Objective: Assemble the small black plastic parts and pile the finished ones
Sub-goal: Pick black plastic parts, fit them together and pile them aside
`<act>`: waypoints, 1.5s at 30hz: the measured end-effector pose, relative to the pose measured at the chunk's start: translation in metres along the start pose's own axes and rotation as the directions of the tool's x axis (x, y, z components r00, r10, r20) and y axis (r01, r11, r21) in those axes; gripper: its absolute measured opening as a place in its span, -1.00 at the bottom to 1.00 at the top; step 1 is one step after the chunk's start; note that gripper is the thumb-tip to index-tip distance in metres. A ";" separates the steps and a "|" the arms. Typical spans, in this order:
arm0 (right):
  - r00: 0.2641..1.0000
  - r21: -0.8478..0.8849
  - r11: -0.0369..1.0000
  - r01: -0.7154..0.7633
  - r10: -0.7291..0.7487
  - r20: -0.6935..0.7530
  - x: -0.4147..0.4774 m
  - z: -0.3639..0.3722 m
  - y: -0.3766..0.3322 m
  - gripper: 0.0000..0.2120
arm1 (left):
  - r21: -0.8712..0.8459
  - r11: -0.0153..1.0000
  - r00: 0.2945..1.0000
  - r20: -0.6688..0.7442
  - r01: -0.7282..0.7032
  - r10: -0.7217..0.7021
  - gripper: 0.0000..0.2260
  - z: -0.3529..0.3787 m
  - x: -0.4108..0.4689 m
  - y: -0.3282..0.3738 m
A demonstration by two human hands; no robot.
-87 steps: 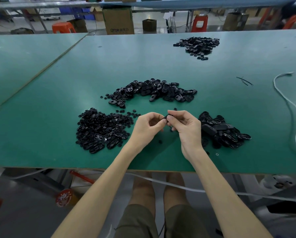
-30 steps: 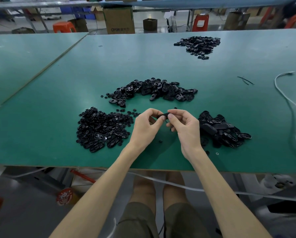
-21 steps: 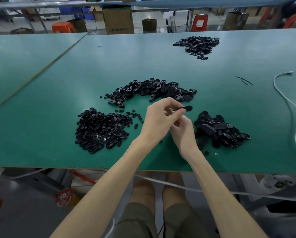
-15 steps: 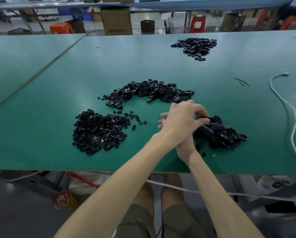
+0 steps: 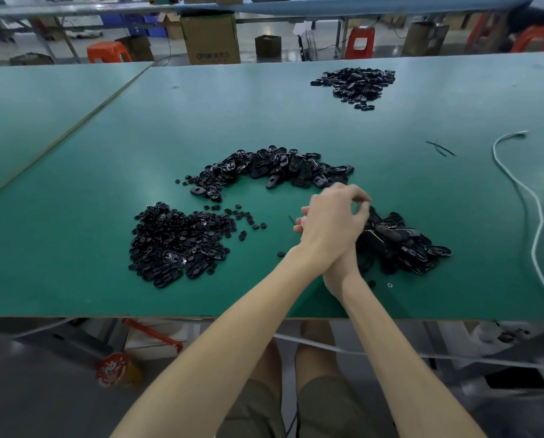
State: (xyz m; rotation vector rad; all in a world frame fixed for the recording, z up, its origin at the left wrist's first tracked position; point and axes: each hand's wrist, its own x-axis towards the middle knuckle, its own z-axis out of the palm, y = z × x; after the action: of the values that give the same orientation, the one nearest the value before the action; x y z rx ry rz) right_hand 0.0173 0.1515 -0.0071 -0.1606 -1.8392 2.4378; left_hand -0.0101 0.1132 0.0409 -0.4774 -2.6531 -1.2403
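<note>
My left hand [image 5: 332, 224] reaches across to the right, over my right hand, and hovers at the near edge of the right-hand pile of black oval parts [image 5: 405, 246]. Its fingers are loosely curled and I see no part between them. Most of my right hand [image 5: 340, 270] lies hidden under the left one; only its wrist and a few fingertips show. A pile of small black rings and ovals [image 5: 175, 245] lies at the left. An arc-shaped pile of black oval shells [image 5: 273, 169] lies beyond the hands.
The green table [image 5: 74, 279] ends just before my forearms. A further pile of black parts [image 5: 356, 83] lies at the far right. A white cable [image 5: 532, 216] runs down the right side, with black ties [image 5: 441, 148] near it. Boxes and stools stand behind the table.
Both hands held one black part together in front of me. My left hand then carried it right, across my right hand, to the right-hand pile; the part no longer shows in its fingers.
</note>
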 end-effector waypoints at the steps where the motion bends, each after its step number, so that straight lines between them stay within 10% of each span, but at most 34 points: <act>1: 0.998 0.062 0.997 -0.048 0.050 -0.039 0.001 0.002 -0.001 -0.70 | -0.065 0.996 0.996 -0.064 0.061 -0.065 -0.84 -0.001 0.000 -0.004; 3: 0.991 0.142 0.985 -0.102 0.113 -0.075 0.003 0.007 -0.004 -0.77 | -0.204 0.966 0.972 -0.142 0.156 -0.187 -0.81 -0.005 0.000 -0.013; 6: 0.987 -0.180 0.982 0.053 -0.079 -0.141 0.004 0.008 0.000 -0.72 | -0.233 0.948 0.940 -0.211 0.219 -0.269 -0.74 -0.014 -0.001 -0.036; 16: 0.961 -0.160 0.981 0.111 -0.147 -0.233 0.012 0.006 0.007 -0.67 | 0.453 0.887 0.995 0.085 -0.092 0.059 -0.51 -0.020 -0.014 -0.073; 28: 0.965 -0.198 0.974 0.111 -0.153 -0.213 0.011 0.004 0.007 -0.73 | 0.538 0.839 0.993 -0.034 -0.079 0.115 -0.85 -0.024 -0.016 -0.086; 39: 0.975 -0.265 0.956 0.124 -0.167 -0.146 0.009 0.004 0.007 -0.87 | 0.199 0.979 0.995 -0.081 -0.034 0.051 -0.85 -0.048 -0.017 -0.082; 45: 0.976 -0.220 0.969 0.115 -0.152 -0.158 0.009 0.006 0.007 -0.87 | 0.417 0.901 0.991 -0.102 0.123 -0.088 -0.87 -0.084 -0.017 -0.102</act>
State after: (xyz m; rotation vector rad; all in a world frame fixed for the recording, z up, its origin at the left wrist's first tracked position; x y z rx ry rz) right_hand 0.0077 0.1455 -0.0122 -0.2451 -1.9555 2.0681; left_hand -0.0288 -0.0165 0.0174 -0.2102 -2.7931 -0.6507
